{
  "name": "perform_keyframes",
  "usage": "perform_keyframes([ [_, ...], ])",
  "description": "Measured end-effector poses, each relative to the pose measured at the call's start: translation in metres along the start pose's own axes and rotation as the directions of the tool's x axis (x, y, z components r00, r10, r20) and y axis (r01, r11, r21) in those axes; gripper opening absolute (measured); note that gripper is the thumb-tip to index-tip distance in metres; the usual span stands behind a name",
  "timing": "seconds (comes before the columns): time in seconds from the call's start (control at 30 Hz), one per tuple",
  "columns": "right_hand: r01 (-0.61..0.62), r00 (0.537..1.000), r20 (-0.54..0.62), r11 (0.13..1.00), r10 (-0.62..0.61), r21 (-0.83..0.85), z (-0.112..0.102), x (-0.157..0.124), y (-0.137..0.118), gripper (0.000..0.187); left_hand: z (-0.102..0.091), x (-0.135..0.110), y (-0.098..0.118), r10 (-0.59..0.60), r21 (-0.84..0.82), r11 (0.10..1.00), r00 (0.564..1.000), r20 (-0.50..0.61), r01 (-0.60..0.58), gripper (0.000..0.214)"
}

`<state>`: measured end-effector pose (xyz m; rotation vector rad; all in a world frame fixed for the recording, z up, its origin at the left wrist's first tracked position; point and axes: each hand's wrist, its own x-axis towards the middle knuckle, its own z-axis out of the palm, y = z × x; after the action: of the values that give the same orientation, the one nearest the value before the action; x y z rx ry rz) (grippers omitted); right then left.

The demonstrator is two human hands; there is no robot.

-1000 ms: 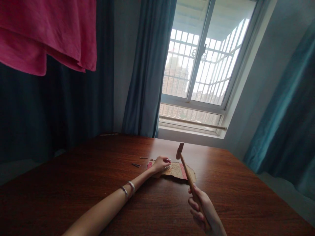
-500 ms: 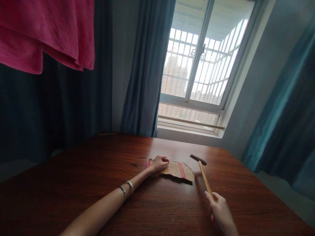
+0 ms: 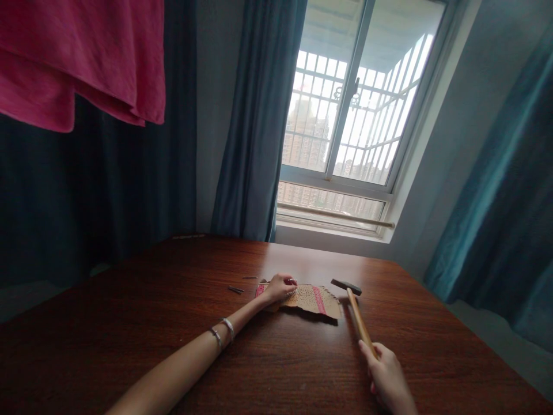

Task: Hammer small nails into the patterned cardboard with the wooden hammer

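My right hand [image 3: 386, 372] is closed round the wooden handle of a hammer [image 3: 359, 320]. The hammer's dark head is just right of a torn piece of cardboard [image 3: 326, 302]. Pink bands and many small holes or dots mark the cardboard, which lies on the table. Over its left part rests my left hand [image 3: 280, 288], fingers pinched together. What the pinch holds is too small to make out. Several thin dark nails [image 3: 235, 289] lie left of the cardboard, with another nail [image 3: 249, 277] a little behind them.
The brown wooden table [image 3: 194, 369] reaches to the wall below a barred window [image 3: 341, 144]. Blue curtains [image 3: 254, 127] hang on both sides. A pink cloth [image 3: 112, 63] hangs at upper left.
The hammer head has dropped slightly and shifted a little left. My left hand and the cardboard have stayed in place.
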<state>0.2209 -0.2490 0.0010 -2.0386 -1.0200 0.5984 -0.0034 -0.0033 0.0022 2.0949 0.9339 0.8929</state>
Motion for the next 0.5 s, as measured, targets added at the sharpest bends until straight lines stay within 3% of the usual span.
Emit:
perform_keyframes([
  [0.3,-0.014,1.000,0.026,0.997,0.016,-0.080,-0.0003,-0.0008,-0.0013,0.040,0.0024,0.0012,-0.0068,0.023,-0.040,0.999,1.000,-0.002,-0.023,0.029],
  [0.5,0.002,0.998,0.057,0.967,0.013,-0.256,-0.0073,0.0029,-0.0061,0.034,-0.0028,-0.0011,0.0016,0.023,-0.095,0.995,0.999,-0.036,-0.026,0.047],
])
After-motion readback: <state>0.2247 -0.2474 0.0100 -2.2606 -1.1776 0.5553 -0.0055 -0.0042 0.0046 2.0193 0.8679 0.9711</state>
